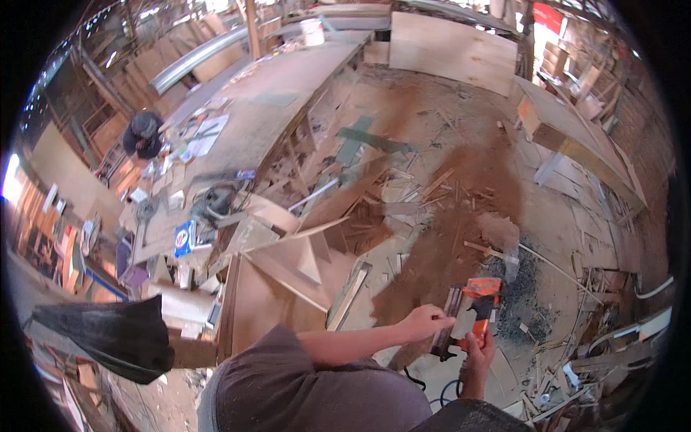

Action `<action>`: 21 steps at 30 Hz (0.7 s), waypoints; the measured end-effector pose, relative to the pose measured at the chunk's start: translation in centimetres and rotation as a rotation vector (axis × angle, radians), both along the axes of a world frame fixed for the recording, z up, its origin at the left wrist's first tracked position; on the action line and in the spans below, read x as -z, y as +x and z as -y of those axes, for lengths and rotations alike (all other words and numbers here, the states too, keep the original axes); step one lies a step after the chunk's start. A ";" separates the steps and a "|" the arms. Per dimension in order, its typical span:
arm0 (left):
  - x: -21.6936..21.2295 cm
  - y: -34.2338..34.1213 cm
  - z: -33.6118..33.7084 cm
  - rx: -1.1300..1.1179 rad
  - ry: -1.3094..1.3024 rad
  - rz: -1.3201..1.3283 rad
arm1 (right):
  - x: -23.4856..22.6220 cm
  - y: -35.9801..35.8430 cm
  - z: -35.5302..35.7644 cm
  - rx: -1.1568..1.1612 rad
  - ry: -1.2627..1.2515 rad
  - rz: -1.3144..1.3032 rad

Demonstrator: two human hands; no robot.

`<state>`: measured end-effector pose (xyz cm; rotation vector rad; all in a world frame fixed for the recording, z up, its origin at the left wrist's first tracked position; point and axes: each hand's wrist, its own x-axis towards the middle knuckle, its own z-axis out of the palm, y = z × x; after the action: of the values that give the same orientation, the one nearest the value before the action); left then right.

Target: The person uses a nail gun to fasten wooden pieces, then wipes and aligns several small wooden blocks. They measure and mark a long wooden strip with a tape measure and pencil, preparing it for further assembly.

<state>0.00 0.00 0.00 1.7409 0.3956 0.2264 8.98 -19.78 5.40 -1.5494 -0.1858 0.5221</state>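
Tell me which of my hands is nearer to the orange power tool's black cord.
Right. The right hand grips the orange power tool from below, just above where the black cord trails out. The left hand pinches the tool's left edge, higher up and farther from the cord.

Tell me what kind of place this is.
Most likely a carpentry or woodworking shop. Wood offcuts and sawdust litter the floor, a long workbench carries tools, and plywood sheets lean at the back. The person's right hand holds an orange power tool; the left hand touches it.
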 end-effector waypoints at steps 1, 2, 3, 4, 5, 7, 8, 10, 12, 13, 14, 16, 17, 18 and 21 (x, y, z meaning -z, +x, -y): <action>0.3 0.1 -1.1 0.004 -0.197 -0.162 | -0.5 0.6 0.2 0.021 0.070 0.006; 0.4 0.3 -1.3 0.000 -0.400 -0.330 | -0.9 0.9 0.6 0.037 0.139 0.016; 0.3 0.8 -1.0 0.014 -0.546 -0.311 | -1.4 1.4 1.0 0.037 0.165 -0.017; -0.1 2.0 0.0 0.030 -0.698 -0.288 | -2.0 1.9 1.5 0.035 0.194 -0.039; -0.8 3.5 1.0 0.047 -0.840 -0.286 | -2.8 2.7 2.2 0.037 0.221 -0.046; -3.1 6.9 3.0 0.050 -1.118 -0.134 | -3.8 3.5 2.8 0.059 0.255 -0.038; -4.5 8.5 3.8 0.089 -1.193 -0.079 | -4.4 3.9 3.3 0.097 0.258 -0.034; -6.7 9.8 4.6 0.069 -1.243 -0.012 | -5.2 3.9 3.5 0.100 0.291 -0.033; -8.6 11.3 5.8 -0.058 -1.178 -0.113 | -6.1 4.7 4.1 0.105 0.305 -0.044; -8.9 11.9 6.1 -0.080 -1.138 -0.094 | -6.4 5.4 4.4 0.156 0.124 -0.057; -8.9 12.5 6.6 -0.096 -1.104 -0.096 | -6.4 5.5 4.6 0.154 0.191 -0.011; -8.1 13.6 7.9 -0.106 -1.007 -0.059 | -6.4 5.2 6.4 0.153 0.010 0.291; -7.7 14.4 8.3 -0.097 -0.971 0.044 | -6.6 4.5 7.5 0.282 -0.560 0.810; -7.4 14.9 8.7 -0.085 -0.970 0.006 | -7.1 2.8 8.8 0.327 -0.687 0.929; -7.9 16.6 9.2 -0.071 -1.017 0.001 | -8.0 -2.5 9.3 0.127 -0.388 0.647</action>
<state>16.57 -9.21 7.88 0.7282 0.4610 0.0490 6.46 -29.10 13.40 -2.0597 -0.4979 -0.0695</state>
